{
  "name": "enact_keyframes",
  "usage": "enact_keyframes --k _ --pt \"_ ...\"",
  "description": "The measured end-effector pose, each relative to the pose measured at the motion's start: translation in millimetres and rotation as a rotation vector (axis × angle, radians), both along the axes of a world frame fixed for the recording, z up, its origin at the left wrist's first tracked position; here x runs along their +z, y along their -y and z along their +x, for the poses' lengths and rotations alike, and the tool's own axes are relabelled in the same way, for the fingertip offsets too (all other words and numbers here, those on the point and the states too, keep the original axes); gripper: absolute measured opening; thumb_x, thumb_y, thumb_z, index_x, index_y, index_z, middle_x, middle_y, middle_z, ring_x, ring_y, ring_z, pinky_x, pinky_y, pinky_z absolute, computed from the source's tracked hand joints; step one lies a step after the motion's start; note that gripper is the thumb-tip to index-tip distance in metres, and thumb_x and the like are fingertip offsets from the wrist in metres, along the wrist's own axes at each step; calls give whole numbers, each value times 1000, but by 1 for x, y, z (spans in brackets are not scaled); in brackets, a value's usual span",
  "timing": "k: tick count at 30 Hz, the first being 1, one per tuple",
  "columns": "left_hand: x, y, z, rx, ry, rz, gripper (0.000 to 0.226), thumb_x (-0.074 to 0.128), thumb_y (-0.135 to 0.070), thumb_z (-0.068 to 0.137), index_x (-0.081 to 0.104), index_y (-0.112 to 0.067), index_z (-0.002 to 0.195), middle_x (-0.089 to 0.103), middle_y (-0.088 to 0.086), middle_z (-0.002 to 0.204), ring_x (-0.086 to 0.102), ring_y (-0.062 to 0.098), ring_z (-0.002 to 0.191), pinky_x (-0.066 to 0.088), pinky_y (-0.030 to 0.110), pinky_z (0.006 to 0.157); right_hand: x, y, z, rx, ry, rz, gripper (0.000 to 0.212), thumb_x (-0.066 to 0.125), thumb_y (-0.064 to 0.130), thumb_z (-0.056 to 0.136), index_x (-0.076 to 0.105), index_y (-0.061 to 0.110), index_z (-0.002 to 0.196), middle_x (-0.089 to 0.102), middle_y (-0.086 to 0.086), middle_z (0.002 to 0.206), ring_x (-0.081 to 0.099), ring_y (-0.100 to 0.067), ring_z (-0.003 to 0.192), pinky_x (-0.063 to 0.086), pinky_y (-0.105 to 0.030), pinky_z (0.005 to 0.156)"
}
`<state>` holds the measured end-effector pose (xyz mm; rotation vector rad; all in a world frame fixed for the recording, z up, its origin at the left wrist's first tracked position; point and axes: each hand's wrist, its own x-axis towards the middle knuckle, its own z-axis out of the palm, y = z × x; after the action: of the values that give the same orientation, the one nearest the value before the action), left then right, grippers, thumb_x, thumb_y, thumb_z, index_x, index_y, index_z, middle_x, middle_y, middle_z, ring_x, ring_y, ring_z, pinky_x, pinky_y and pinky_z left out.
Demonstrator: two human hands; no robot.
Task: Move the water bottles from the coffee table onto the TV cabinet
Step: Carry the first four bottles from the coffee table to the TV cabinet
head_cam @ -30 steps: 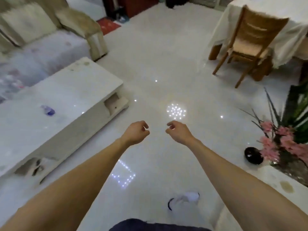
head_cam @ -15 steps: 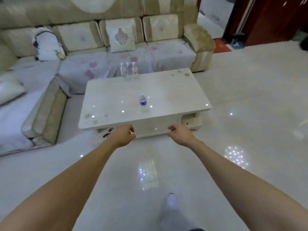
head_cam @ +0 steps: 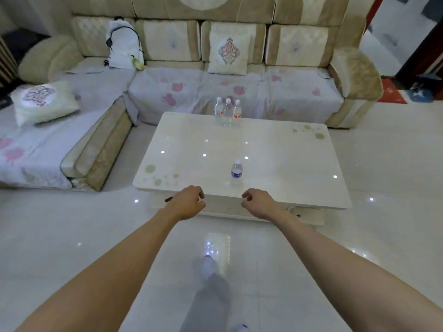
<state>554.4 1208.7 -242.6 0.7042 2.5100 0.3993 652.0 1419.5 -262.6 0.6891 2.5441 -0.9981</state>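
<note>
A white glossy coffee table (head_cam: 282, 159) stands ahead of me. A small water bottle with a blue label (head_cam: 236, 172) stands upright near the table's front edge. Three clear bottles with red labels (head_cam: 227, 111) stand together at the far edge. My left hand (head_cam: 188, 202) and my right hand (head_cam: 257, 202) hover at the table's front edge, both with loosely curled fingers and holding nothing. The blue-label bottle is just beyond and between them, closer to the right hand. The TV cabinet is out of view.
A beige L-shaped sofa (head_cam: 239, 87) wraps behind and left of the table, with cushions and a white backpack (head_cam: 123, 44). Glossy white floor tiles (head_cam: 72, 236) surround the table. A doorway with a red mat (head_cam: 393, 92) lies at the right. My leg (head_cam: 208, 295) steps forward.
The view has swung left from the open floor and dining chair onto the coffee table and come closer to it. Both hands stayed out in front, empty.
</note>
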Motion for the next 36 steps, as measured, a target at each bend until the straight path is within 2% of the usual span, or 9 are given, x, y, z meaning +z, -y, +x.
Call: enact_keyframes --k 9,16,20,23,29,32,36 --pt "-57 -66 -147 60 145 26 30 53 -23 87 58 -10 114 63 12 110 58 25 101 46 34 85 -46 -61 -139 20 136 100 49 54 24 85 48 12 132 52 -12 129 51 -27 117 41 -34 93" --pt "-93 -118 -214 66 223 47 30 53 -21 86 56 -9 114 63 13 109 59 29 100 45 35 85 -84 -74 -219 -25 154 92 57 55 15 83 37 12 136 40 -16 132 58 -34 103 42 -32 80" --pt "-116 -148 -242 -55 251 -50 33 51 -24 89 52 -11 119 56 12 121 57 30 107 44 36 92 -115 -87 -251 5 187 66 64 56 8 81 32 12 140 32 -16 137 61 -38 99 47 -34 83" --pt "-130 -168 -263 -5 248 -48 33 51 -23 89 53 -9 119 57 13 121 57 31 108 44 37 93 -140 -103 -272 -19 206 81 64 58 7 82 34 14 140 29 -15 141 62 -41 101 49 -37 86" --pt "-156 -194 -279 86 306 -42 33 51 -23 89 53 -10 119 56 11 122 57 29 108 44 36 91 -194 -130 -309 46 287 79 60 62 18 87 35 13 139 28 -14 142 60 -40 109 47 -39 94" --pt "-168 -198 -285 127 318 -55 33 51 -23 89 54 -10 120 56 11 123 57 29 108 45 36 91 -214 -133 -316 112 376 60 55 61 10 87 40 10 137 32 -15 138 59 -40 111 47 -39 96" --pt "-175 -192 -295 207 335 -52 32 51 -23 88 54 -11 118 57 10 118 57 27 104 44 33 86 -222 -136 -321 154 366 103 45 57 -3 83 46 7 126 35 -18 127 62 -42 99 52 -43 88"
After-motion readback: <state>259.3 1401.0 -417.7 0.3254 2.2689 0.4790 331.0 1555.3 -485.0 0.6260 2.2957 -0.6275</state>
